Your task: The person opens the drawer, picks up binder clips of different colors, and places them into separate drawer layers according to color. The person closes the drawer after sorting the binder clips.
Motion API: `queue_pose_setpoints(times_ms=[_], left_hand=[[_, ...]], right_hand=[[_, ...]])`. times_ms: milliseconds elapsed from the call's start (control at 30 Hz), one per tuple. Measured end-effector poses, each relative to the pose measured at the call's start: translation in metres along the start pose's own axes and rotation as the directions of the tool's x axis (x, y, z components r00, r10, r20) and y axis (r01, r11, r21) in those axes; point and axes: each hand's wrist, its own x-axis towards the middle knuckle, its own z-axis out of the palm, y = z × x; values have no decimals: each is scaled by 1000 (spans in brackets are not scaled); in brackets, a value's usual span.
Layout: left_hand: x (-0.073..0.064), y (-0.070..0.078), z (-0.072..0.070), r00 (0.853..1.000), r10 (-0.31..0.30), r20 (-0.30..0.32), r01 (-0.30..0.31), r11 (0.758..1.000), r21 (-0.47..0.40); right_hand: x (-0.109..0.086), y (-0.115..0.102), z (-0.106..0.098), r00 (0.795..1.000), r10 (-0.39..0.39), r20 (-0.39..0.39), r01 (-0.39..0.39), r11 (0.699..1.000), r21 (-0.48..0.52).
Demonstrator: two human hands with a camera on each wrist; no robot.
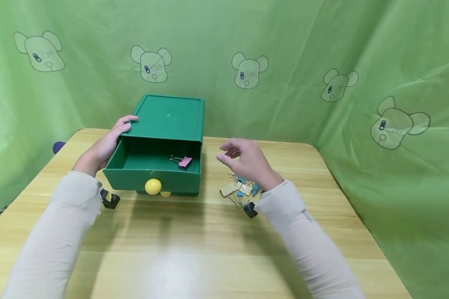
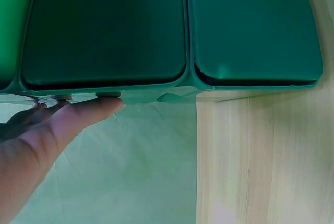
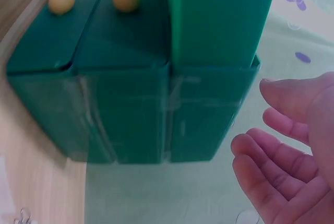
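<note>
A green drawer cabinet (image 1: 168, 116) stands on the table with its top drawer (image 1: 125, 180) pulled out. Inside that drawer lies a pink binder clip (image 1: 185, 162) with silver handles. My left hand (image 1: 106, 145) rests against the cabinet's left side, its fingertips at the upper edge; in the left wrist view one straight finger (image 2: 86, 115) lies along the side wall. To the right of the cabinet, my right hand (image 1: 248, 160) hovers with loosely bent fingers and nothing between them. Below it are several binder clips, among them a beige clip (image 1: 228, 189) and a blue clip (image 1: 255, 189), partly hidden by the wrist.
Yellow round knobs (image 1: 153, 186) stick out from the drawer fronts. Two lower drawers (image 3: 125, 36) are pushed in. The wooden table (image 1: 209, 257) extends toward me, and a green curtain (image 1: 284, 83) with bear-head prints hangs behind and beside it.
</note>
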Motion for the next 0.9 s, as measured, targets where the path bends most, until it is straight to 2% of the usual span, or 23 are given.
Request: queue_pose_setpoints(times_ms=[400,667,900], left_hand=[[-1,1,-1,1000,3,-7,-3,1000,-3],[0,1,0,1000,3,1,-3,1000,2],[0,-1,0,1000,12,3,-12,1000,0]], right_hand=[[-17,37,-7,994,106,-24,-107,994,-22],[-33,64,-8,977,211,3,-211,977,-41],[-49,90,-5,962,274,-6,-274,959,-67]])
